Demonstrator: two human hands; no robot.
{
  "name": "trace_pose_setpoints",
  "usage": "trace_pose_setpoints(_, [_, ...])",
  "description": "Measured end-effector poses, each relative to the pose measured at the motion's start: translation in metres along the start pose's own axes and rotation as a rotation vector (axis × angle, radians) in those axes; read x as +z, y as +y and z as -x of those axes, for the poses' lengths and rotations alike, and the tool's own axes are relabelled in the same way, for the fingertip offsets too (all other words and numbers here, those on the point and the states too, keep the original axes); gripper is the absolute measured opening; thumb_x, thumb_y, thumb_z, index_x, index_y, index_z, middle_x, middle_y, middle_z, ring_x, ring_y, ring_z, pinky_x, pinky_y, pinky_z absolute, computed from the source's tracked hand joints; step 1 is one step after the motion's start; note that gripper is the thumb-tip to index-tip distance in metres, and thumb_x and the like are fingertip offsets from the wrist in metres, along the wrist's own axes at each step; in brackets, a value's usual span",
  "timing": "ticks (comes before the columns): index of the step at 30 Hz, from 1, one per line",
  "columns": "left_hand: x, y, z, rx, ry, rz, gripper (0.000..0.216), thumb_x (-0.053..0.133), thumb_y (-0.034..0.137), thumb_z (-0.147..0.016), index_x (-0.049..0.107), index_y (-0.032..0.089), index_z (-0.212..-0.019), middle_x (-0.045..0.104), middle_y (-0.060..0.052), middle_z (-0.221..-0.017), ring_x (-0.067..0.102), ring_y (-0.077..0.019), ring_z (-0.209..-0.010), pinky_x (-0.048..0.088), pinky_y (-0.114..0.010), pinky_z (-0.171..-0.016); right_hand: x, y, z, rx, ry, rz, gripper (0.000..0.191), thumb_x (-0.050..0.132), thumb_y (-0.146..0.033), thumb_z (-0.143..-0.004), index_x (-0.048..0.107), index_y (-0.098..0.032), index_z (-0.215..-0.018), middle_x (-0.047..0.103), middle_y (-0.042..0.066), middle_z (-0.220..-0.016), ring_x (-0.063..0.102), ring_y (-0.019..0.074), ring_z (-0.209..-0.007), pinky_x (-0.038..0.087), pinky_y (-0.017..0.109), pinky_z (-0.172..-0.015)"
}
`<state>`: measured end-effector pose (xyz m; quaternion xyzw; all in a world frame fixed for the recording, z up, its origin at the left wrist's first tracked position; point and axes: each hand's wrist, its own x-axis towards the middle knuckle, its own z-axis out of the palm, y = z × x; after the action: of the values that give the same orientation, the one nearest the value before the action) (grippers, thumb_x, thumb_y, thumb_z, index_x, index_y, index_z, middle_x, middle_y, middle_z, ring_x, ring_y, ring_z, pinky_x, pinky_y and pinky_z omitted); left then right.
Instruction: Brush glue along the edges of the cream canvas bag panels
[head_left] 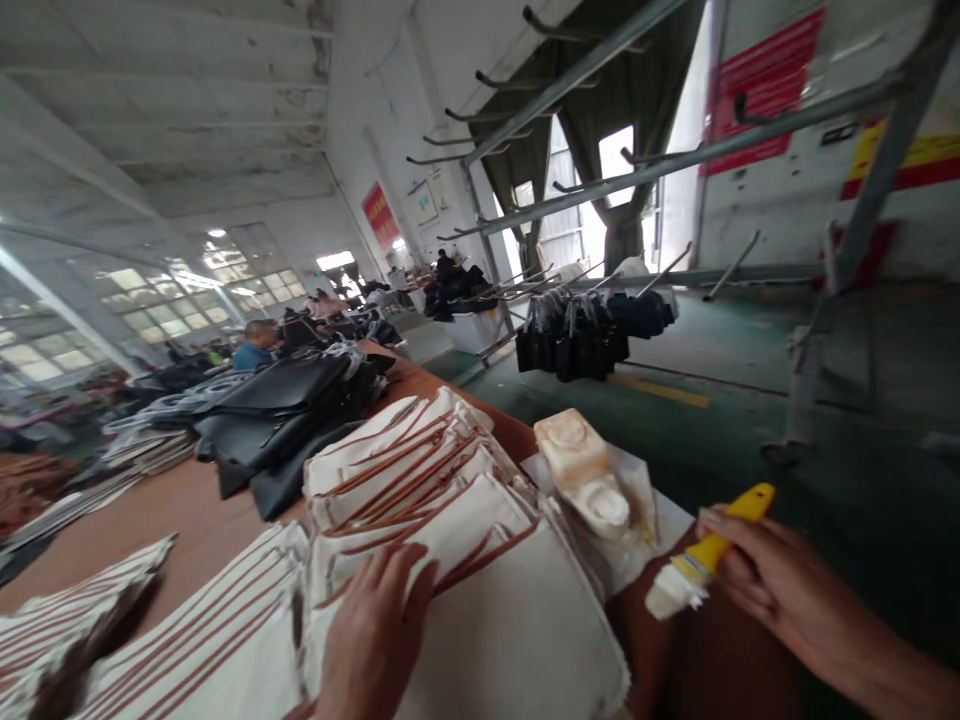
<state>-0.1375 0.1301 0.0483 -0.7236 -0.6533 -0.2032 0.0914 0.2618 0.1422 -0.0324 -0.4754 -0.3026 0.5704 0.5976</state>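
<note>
My right hand point(757, 570) is closed around the yellow handle of a paintbrush point(709, 555). The brush's bristles are coated in a whitish substance and hang over the brown tabletop at the right. Flat on a stack of cream fabric pieces point(525, 620) with brown edging rests my left hand point(382, 620), fingers stretched out and touching the top pieces. A glue-stained plastic container point(581, 470) with an opening in its near end, where white stuff shows, lies on a white sheet point(667, 515) just beyond the brush.
More overlapping cream pieces point(217, 630) lie at the left. Black leather-like pieces point(285, 400) are piled farther back on the brown table point(202, 510). A metal rack point(600, 190) with prongs stands beyond the table, black bags point(574, 340) hanging there. A person point(259, 345) sits at the far left.
</note>
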Motion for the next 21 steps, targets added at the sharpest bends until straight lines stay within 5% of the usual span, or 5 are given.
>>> trace_pose_setpoints(3, [0.025, 0.068, -0.012, 0.08, -0.179, 0.031, 0.019, 0.049, 0.032, -0.094, 0.064, 0.027, -0.103, 0.066, -0.004, -0.104, 0.059, -0.0227, -0.097, 0.045, -0.033, -0.083, -0.004, -0.006, 0.003, 0.036, -0.087, -0.09, 0.04, 0.072, -0.05, -0.083, 0.054, -0.018, -0.066, 0.035, -0.007, -0.045, 0.025, 0.0058, -0.037, 0.02, 0.019, -0.035])
trace_pose_setpoints(6, [0.043, 0.106, -0.024, 0.044, -0.215, -0.086, 0.018, 0.049, 0.029, -0.093, 0.067, 0.026, -0.095, 0.065, -0.004, -0.097, 0.056, -0.0238, -0.093, 0.041, -0.034, -0.08, -0.017, -0.009, 0.007, 0.036, -0.1, -0.099, 0.038, 0.071, -0.049, -0.085, 0.054, -0.018, -0.071, 0.036, -0.008, -0.046, 0.025, 0.005, -0.037, 0.019, 0.018, -0.036])
trace_pose_setpoints(14, [0.052, 0.135, -0.04, -0.026, -0.308, -0.229, 0.018, 0.053, 0.036, -0.091, 0.064, 0.021, -0.087, 0.062, -0.006, -0.095, 0.056, -0.0248, -0.095, 0.037, -0.032, -0.074, -0.041, -0.016, 0.0, -0.058, -0.092, -0.038, 0.035, 0.067, -0.05, -0.089, 0.054, -0.018, -0.081, 0.037, -0.009, -0.052, 0.027, 0.006, -0.04, 0.02, 0.019, -0.037])
trace_pose_setpoints(21, [0.02, 0.154, -0.026, -0.083, -0.375, -0.156, 0.016, 0.044, 0.034, -0.095, 0.052, 0.024, -0.085, 0.064, -0.003, -0.09, 0.064, -0.0202, -0.081, 0.038, -0.028, -0.066, -0.018, -0.042, -0.041, -0.466, -0.243, 0.31, 0.03, 0.051, -0.045, -0.098, 0.06, -0.018, -0.092, 0.05, -0.003, -0.064, 0.044, 0.0115, -0.051, 0.036, 0.023, -0.048])
